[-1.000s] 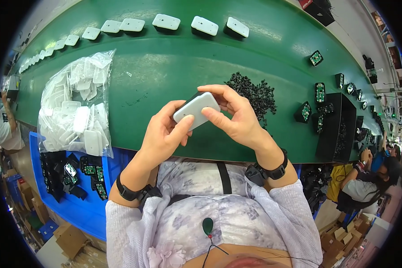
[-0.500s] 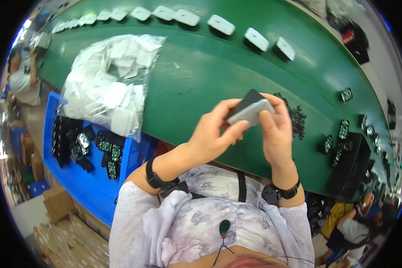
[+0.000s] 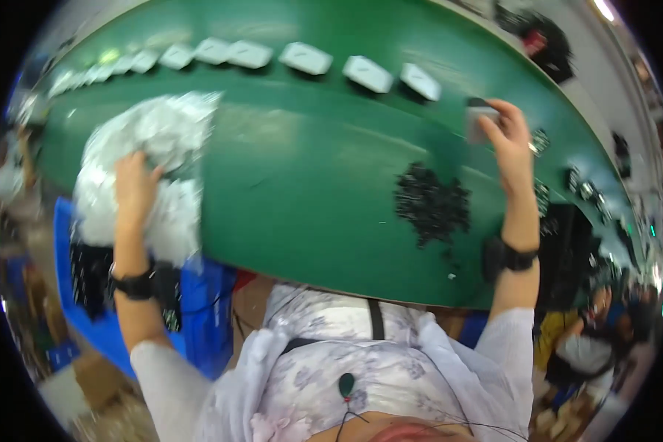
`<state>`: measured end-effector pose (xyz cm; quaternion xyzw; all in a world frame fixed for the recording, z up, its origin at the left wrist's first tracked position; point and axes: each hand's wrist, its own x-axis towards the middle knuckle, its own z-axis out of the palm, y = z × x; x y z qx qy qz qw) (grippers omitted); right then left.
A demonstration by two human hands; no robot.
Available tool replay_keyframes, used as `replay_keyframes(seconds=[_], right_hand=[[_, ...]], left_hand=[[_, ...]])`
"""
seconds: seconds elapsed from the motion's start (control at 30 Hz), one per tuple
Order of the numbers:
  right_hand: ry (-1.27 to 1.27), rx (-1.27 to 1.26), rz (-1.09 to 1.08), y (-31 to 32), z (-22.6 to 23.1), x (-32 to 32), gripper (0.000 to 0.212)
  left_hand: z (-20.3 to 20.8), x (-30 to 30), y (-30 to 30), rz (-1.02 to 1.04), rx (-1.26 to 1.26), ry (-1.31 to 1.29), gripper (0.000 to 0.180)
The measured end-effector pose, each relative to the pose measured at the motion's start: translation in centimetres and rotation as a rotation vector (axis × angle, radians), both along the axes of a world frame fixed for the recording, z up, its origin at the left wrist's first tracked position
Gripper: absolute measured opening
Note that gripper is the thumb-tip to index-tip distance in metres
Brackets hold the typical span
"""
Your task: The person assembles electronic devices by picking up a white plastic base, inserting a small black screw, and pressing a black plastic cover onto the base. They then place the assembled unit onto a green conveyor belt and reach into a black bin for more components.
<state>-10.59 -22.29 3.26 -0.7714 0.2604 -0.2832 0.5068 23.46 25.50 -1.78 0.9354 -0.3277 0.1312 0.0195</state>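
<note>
My right hand (image 3: 510,136) is out over the far right of the table, gripping a small flat case (image 3: 482,122) with a pale grey cover and a black part at its top. The case is upright between thumb and fingers, at the end of a row of white-topped cases (image 3: 367,74). At the left, my left hand (image 3: 135,188) reaches onto a clear plastic bag (image 3: 177,210) full of white plastic covers. Its thumb stands apart from the fingers, whose tips are partly lost among the covers and blurred.
A heap of small black parts (image 3: 429,202) lies on the green table (image 3: 295,177). The bag overhangs a blue bin (image 3: 206,324) holding black cases and circuit boards. To the right stands a black box (image 3: 567,250), with circuit boards (image 3: 541,140) near it. Other people are at both sides.
My hands, together on the case before, have parted. The right one carried it up and right toward the row; the left one moved left onto the bag. The view has shifted.
</note>
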Motion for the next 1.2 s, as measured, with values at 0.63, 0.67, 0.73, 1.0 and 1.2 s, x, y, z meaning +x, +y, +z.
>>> replay_keyframes(seconds=[0.63, 0.67, 0.73, 1.0, 1.2], right_hand=[[0.594, -0.024, 0.35, -10.7, -2.2, 5.6, 0.048], [0.526, -0.057, 0.332, -10.5, -2.2, 5.0, 0.043], [0.444, -0.169, 0.171, -10.3, -2.3, 4.7, 0.039], [0.424, -0.565, 0.043, 0.2, -2.1, -5.9, 0.029], [0.386, -0.603, 0.003, 5.1, -7.0, -5.0, 0.02]], left_hand=[[0.1, 1.8, -1.2, 0.13, -0.038, 0.005, 0.031], [1.0, 0.8, -1.9, 0.181, -0.127, 0.17, 0.031], [0.1, 3.3, 0.3, 0.149, -0.212, 0.187, 0.031], [6.0, -3.3, -1.5, 0.101, -0.252, -0.223, 0.028], [5.9, -8.0, -9.0, -0.081, -0.804, 0.259, 0.03]])
